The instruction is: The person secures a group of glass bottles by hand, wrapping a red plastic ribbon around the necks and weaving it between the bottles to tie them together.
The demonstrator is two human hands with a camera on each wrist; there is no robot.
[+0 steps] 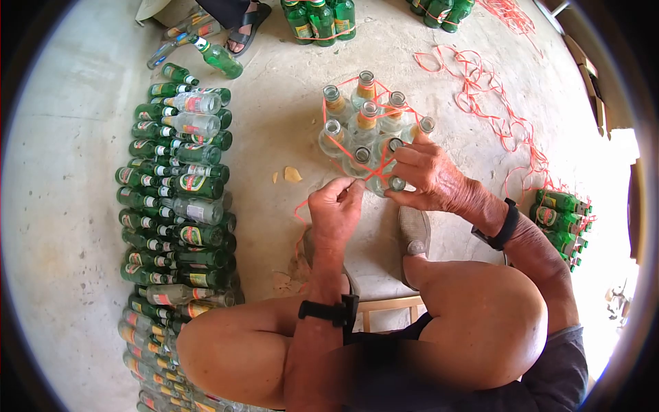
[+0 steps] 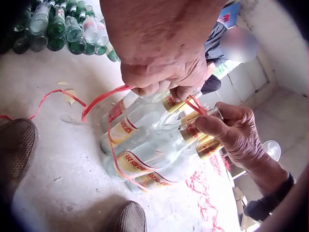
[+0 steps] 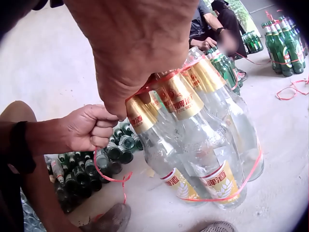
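Observation:
A cluster of several clear glass bottles (image 1: 362, 123) with gold neck labels stands upright on the floor. Red plastic string (image 1: 374, 172) runs around the necks and crosses near the front. My left hand (image 1: 335, 209), just in front of the cluster, pinches the string between thumb and curled fingers; its loose end trails down in the left wrist view. At the near right side, my right hand (image 1: 432, 172) grips a bottle neck, thumb beside the string. A second loop of string (image 3: 248, 179) circles the bottle bodies low down in the right wrist view.
Stacked green and clear bottles (image 1: 199, 182) lie along the left. Tied green bundles stand at the back (image 1: 321, 20) and right (image 1: 563, 220). Loose red string (image 1: 473, 89) tangles across the right floor. Another person (image 3: 212, 29) sits beyond; my shoe (image 1: 414, 230) is near the cluster.

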